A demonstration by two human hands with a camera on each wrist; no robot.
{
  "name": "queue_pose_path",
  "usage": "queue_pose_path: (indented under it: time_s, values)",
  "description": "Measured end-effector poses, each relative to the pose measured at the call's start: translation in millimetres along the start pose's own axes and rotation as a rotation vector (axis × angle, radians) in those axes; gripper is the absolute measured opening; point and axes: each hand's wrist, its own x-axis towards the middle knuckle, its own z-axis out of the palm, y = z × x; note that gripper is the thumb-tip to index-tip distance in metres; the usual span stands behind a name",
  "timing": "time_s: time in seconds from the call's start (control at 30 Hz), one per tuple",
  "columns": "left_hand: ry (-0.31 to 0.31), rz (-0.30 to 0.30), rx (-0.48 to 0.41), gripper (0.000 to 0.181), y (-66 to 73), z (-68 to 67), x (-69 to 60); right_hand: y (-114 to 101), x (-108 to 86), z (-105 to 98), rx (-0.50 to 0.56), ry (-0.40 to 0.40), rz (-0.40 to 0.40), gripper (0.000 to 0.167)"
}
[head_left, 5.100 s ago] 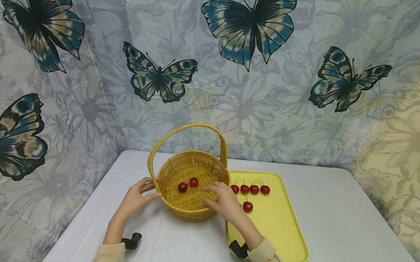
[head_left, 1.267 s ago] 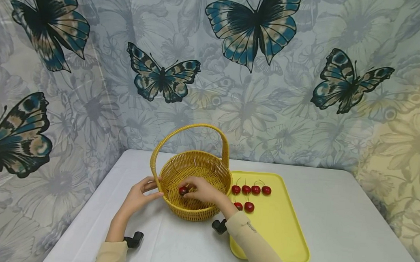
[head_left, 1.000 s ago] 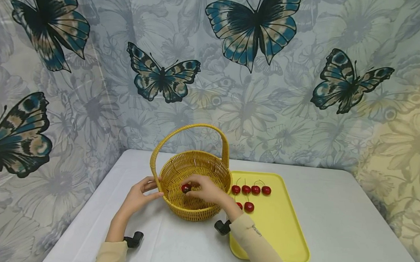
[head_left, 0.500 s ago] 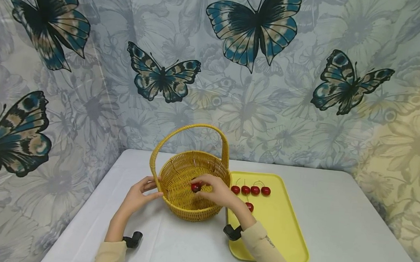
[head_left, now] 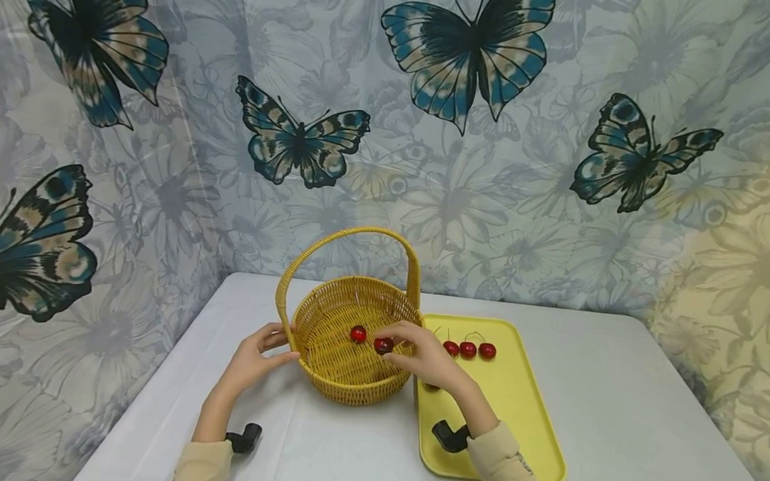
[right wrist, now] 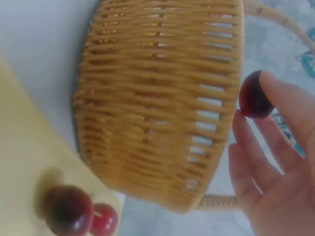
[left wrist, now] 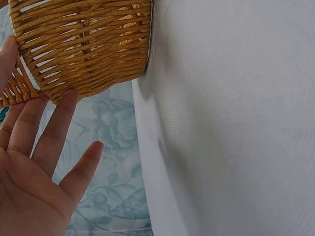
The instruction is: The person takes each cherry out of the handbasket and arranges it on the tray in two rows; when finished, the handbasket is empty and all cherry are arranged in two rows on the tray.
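Note:
A round wicker basket (head_left: pixel 355 396) with a tall arched handle stands on the table. My left hand (head_left: pixel 246 367) grips its left rim by the handle's foot; the left wrist view shows the fingers (left wrist: pixel 58 130) against the weave. My right hand (head_left: pixel 425 356) pinches a dark red cherry (head_left: pixel 383 345) between thumb and fingertips near the basket's right rim. In the right wrist view that cherry (right wrist: pixel 256 95) is up beside the rim. Another cherry (head_left: pixel 358 334) lies inside the basket. Several cherries (head_left: pixel 467 350) with stems lie on a yellow tray (head_left: pixel 499 427), some hidden by my right hand.
The tray lies right up against the basket's right side. In the right wrist view two cherries (right wrist: pixel 69 210) show on it near the basket. A white cloth (head_left: pixel 615 406) covers the table, and a butterfly-printed curtain (head_left: pixel 448 200) hangs behind.
My right hand has taken a cherry from the basket floor and carried it right toward the rim, uncovering the other cherry inside. My left hand keeps its place on the basket.

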Motion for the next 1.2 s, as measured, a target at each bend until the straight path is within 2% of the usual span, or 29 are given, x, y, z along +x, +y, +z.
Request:
queue_pose_path:
  time_s: [0.2,0.33,0.6,0.93,1.2]
  values:
    - [0.0,0.0,0.005,0.057,-0.9,-0.2,0.9,0.7,-10.7,-8.3,0.027,0.026,0.017,0.033]
    - [0.001,-0.006,-0.001,0.059,-0.6,-0.1,0.7,1.5,-16.3,-13.8,0.006,0.046,0.024,0.033]
    - [0.008,-0.007,0.003,0.061,0.1,0.6,1.2,10.2,-30.6,-21.9,-0.055,0.091,-0.03,0.034]
    - [0.007,-0.006,-0.012,0.061,-0.7,1.6,0.9,16.8,-50.3,-32.4,-0.061,0.119,0.029,0.034]
    - [0.003,0.0,-0.013,0.058,-0.9,1.2,0.6,-3.4,-62.9,-45.0,-0.054,0.137,0.019,0.034]
